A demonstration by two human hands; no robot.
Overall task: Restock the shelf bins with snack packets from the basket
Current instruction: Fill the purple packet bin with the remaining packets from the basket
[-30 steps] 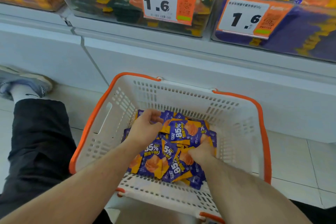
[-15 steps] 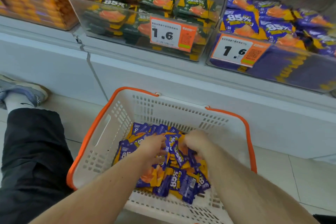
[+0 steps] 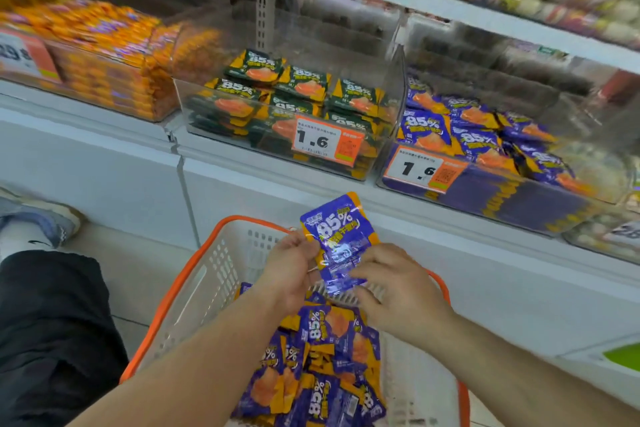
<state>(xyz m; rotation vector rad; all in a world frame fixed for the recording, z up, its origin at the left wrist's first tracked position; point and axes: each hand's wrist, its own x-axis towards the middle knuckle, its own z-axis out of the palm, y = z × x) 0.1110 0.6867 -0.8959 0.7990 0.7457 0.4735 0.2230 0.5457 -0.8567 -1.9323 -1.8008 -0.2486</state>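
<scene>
Head view gives me both hands raised above the basket (image 3: 194, 302), sharing one purple packet (image 3: 341, 243). My left hand (image 3: 289, 269) pinches the packet's left edge, and my right hand (image 3: 398, 288) holds its lower right part with curled fingers; it may be a small stack, I cannot tell. The packet stands nearly upright, long axis tilted slightly right at the top, printed face toward me. What matters next: the purple bin (image 3: 491, 191) lies up and to the right of the packet, on the right hand's side, so I judge that hand better placed to carry it in. The green bin (image 3: 277, 121) sits straight above, wrong colour. More purple packets lie heaped in the basket below.
</scene>
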